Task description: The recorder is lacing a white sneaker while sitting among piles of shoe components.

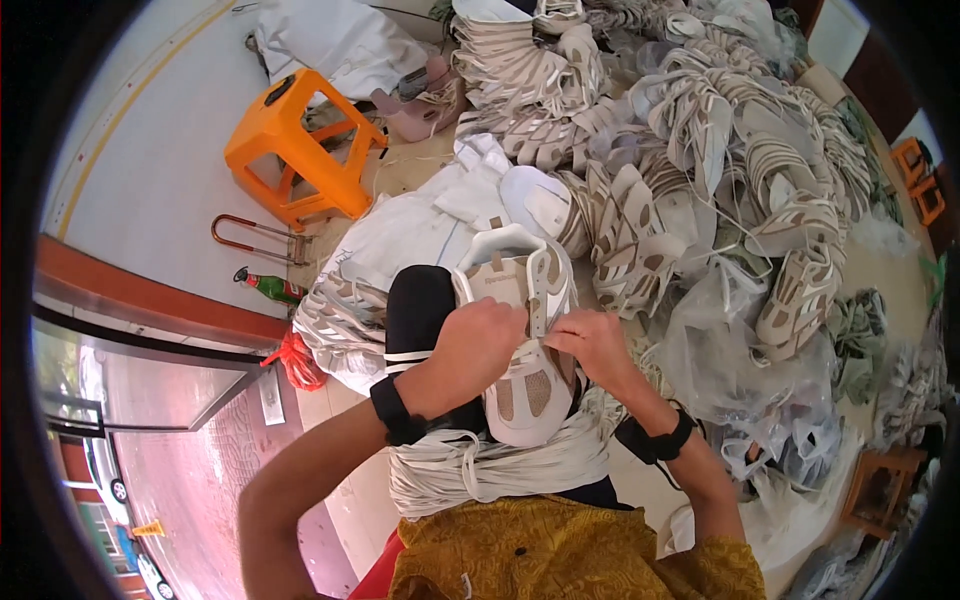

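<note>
A beige and white shoe upper (pixel 525 400) lies across my lap, toe toward me, its tongue and collar pointing away. White shoelace (pixel 527 350) crosses its lower eyelets. My left hand (pixel 478 342) is closed over the left side of the throat; its fingertips are partly hidden, and I cannot make out what they hold. From the other side my right hand (pixel 592 347) pinches the lace beside the right eyelet row. A thick bundle of white laces (pixel 500 468) lies over my thighs, just below the toe.
Stacks of similar shoe uppers (pixel 520 65) and clear plastic bags (pixel 735 340) cover the floor ahead and right. On the left are an orange stool (pixel 300 150), a green bottle (pixel 270 287) and a red plastic bag (pixel 297 360). A white sack (pixel 400 225) lies just beyond my knee.
</note>
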A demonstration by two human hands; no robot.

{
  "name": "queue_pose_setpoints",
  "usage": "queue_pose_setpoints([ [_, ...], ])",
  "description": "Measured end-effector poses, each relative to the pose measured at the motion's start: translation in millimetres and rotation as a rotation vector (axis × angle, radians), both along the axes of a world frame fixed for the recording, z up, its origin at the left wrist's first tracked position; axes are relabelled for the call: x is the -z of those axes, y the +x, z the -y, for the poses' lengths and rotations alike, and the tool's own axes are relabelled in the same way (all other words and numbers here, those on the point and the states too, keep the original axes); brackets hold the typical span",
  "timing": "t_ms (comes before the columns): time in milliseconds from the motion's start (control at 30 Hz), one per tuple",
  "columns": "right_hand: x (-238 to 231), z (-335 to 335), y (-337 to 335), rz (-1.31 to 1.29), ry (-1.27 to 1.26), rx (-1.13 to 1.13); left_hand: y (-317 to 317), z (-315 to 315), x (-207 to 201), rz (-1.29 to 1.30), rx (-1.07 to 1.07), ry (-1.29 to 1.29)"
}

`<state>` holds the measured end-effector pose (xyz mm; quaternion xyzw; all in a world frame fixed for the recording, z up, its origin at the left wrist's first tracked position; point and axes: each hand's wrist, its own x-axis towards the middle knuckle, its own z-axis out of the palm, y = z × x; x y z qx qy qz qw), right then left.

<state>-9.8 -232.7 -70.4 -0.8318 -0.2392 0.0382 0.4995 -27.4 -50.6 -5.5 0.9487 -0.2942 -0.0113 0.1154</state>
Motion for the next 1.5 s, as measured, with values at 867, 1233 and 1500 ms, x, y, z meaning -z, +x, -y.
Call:
queue_pose_setpoints([
  [867,16.6,3.1,14.8,0.015,-0.024,-0.137,37.1,12.3,36.5,-0.372,-0.118,-0.162],
  [1233,18.3,0.6,12.4,-0.317,0.268,-0.085,41.3,9.4,29.8,-0.486,-0.104,-0.167],
  [1500,-11.1,-3.4,21.5,0.019,-0.028,-0.234,30.5,-2.2,25.3,-0.361,-0.062,-0.024],
])
